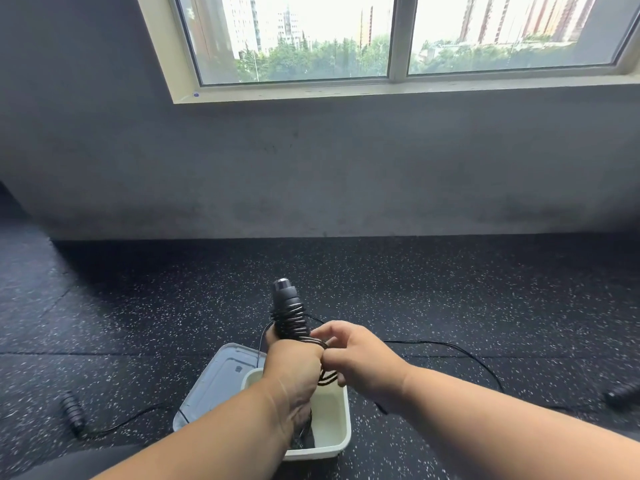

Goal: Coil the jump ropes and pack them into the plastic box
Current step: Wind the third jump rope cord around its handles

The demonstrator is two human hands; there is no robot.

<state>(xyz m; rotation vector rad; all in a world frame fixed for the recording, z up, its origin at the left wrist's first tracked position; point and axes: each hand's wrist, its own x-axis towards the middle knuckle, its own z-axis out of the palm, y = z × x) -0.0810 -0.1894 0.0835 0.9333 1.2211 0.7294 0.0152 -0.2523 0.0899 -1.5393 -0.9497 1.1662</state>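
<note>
A: What are the fingers doing?
B: Left hand [292, 367] is wrapped round the bundled jump-rope handles [289, 311]; right hand [360, 358] pinches the thin black cord [450, 346] beside it.
A: Where's the box?
B: One white plastic box [334, 424] sits on the floor [450, 289] right below, its clear lid [216, 379] alongside.
A: Other handles?
B: Two loose: one at the left [72, 408], one at the right [621, 393].

Plastic box [334, 424] right half open; hands [294, 372], coiled rope [289, 317] overhang left
</note>
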